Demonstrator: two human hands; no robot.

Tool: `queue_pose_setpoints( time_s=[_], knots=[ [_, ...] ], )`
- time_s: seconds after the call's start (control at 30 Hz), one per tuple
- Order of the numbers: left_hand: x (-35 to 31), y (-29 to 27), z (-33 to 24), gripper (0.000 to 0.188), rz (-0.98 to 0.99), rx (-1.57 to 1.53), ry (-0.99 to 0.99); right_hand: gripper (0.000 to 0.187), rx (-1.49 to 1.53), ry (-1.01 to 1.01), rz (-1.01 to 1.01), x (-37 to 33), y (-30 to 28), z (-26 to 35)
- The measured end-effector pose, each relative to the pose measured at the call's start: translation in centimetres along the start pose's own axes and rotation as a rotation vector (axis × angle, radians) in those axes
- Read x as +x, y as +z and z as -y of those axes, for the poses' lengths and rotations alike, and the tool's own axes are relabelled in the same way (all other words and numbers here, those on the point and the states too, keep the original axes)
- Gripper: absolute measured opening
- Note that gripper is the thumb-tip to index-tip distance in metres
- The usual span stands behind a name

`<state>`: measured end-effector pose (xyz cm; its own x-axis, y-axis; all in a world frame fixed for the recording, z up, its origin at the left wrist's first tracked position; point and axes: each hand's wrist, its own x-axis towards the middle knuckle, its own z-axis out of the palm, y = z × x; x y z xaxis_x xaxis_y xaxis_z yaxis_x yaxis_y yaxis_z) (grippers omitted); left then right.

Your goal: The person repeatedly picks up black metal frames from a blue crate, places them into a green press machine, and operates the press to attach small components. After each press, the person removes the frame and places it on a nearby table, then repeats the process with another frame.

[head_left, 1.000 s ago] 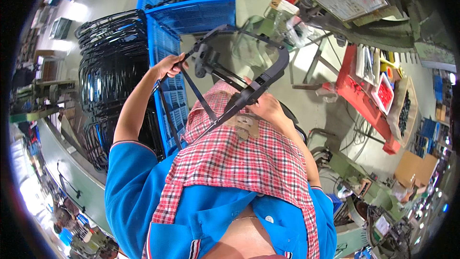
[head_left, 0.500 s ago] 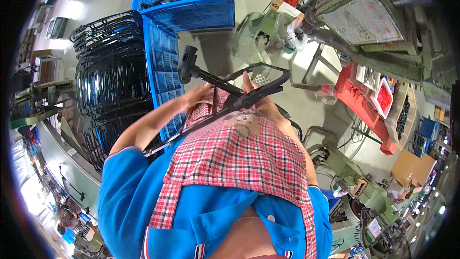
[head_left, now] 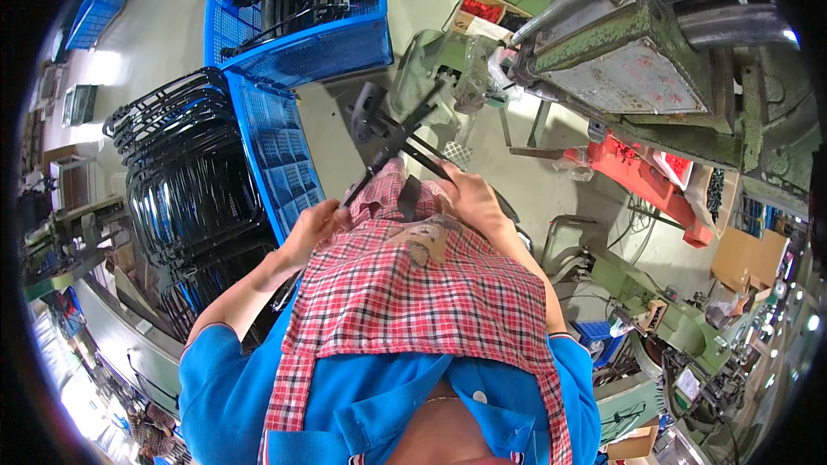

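A black metal frame [head_left: 385,148] of thin bars, with a rounded fitting at its far left corner, is held up in front of my checked apron. My left hand [head_left: 319,222] is closed around the lower end of one bar, left of the apron front. My right hand [head_left: 472,195] grips another bar on the right, its fingers curled and partly hidden. A dark strap-like piece [head_left: 409,198] hangs down against the apron between my hands. Part of the frame's lower side is out of sight.
Left of me stands a tall stack of black tubular frames [head_left: 185,172] beside a blue crate [head_left: 271,155]. Another blue crate [head_left: 301,56] ahead holds black parts. A green machine [head_left: 633,77] stands at far right, near a red bench [head_left: 642,176] with bins.
The frame has been turned, so its wide loop on the right no longer shows. My left hand has drawn back toward me and curled round a bar. My right hand's fingers have closed.
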<state>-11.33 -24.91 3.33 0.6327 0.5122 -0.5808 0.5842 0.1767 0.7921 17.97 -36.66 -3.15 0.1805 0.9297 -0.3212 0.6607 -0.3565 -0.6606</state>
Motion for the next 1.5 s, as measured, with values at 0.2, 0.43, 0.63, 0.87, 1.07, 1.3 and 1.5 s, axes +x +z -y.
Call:
queue_pose_setpoints(
  time_s=[0.2,0.43,0.63,0.87,1.07,1.3,1.5],
  knots=[
    [5.8,-6.2,-0.4,0.039,-0.081,-0.173,-0.011,0.031,-0.184,0.016,-0.206,-2.6,-1.8,-2.4],
    [11.1,-7.2,-1.0,0.044,0.102,-0.031,0.159,0.034,-0.022,-0.013,-0.306,-5.4,-3.6,-1.6],
    [9.3,-8.2,-0.6,0.043,0.055,0.148,0.177,0.034,0.026,-0.126,-0.27,-2.7,-2.8,0.8],
    [7.6,-6.3,-0.7,0.024,0.221,0.54,0.319,0.038,0.085,-0.347,-0.224,0.8,-3.8,4.1],
    [12.7,-1.4,-6.7,0.025,0.093,0.581,0.64,0.065,-0.015,-0.075,-0.143,0.0,-4.4,3.0],
    [18.4,0.8,-12.1,0.025,0.077,0.575,0.667,0.079,-0.234,0.137,-0.131,2.2,-9.9,2.5],
    [20.2,0.8,-14.0,0.022,0.125,0.583,0.708,0.074,-0.36,0.058,-0.231,2.9,-10.5,0.5]
  ],
)
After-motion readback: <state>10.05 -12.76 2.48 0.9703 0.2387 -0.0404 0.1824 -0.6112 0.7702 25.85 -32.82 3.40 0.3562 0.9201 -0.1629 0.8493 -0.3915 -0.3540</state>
